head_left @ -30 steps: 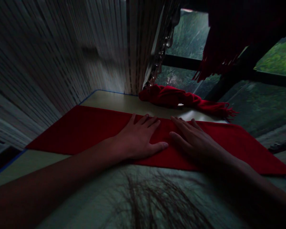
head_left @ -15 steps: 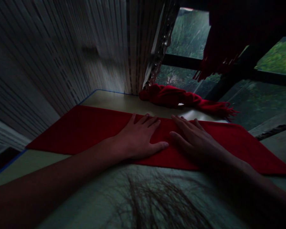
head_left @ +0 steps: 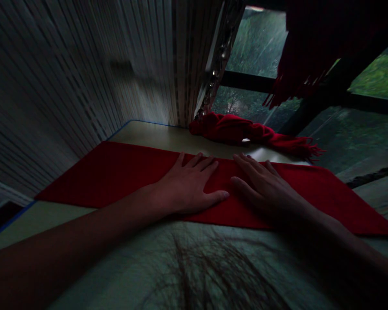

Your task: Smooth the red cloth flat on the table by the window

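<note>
A long red scarf (head_left: 116,172) lies folded flat across a pale table (head_left: 51,219). My left hand (head_left: 189,185) rests palm down on its middle, fingers spread and pointing away from me. Beside it my right hand (head_left: 265,189) also lies flat on the scarf, fingers stretched out. The thumbs almost meet. Neither hand grips the cloth.
A second red scarf (head_left: 242,131) with a fringe lies bunched at the table's far edge. Another red fringed cloth (head_left: 297,73) hangs at the upper right before a window. Pale blinds (head_left: 84,73) hang along the left and far side. The glossy tabletop (head_left: 194,271) reflects tree branches.
</note>
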Tool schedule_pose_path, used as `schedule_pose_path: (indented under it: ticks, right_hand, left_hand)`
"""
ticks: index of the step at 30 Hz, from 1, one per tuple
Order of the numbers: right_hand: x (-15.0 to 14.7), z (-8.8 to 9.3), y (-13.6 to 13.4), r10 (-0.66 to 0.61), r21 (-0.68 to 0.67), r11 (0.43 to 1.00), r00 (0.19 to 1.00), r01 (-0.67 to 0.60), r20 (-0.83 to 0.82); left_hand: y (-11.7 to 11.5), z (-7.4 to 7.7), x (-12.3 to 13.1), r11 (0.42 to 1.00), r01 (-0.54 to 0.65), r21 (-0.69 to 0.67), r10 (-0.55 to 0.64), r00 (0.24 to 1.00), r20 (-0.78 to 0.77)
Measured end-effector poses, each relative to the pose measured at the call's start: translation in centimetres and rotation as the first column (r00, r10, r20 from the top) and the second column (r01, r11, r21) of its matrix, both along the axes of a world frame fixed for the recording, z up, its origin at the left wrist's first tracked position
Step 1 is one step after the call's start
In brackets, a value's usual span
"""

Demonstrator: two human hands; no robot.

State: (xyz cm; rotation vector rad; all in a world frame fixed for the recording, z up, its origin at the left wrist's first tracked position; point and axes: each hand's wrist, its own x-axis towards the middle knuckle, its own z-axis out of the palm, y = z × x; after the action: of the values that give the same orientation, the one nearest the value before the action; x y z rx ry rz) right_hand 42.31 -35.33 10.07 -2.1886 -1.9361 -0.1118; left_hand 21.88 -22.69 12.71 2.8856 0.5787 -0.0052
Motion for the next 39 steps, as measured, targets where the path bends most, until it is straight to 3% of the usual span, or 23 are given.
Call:
schedule_pose_path:
  ticks: [39]
  right_hand:
    - [0.05, 0.18, -0.22, 0.004, 0.0, 1.0, 1.0, -0.004, 0.023]
  left_hand:
    - [0.06, -0.11, 0.06, 1.0, 0.0, 0.009, 0.0, 1.0, 0.004]
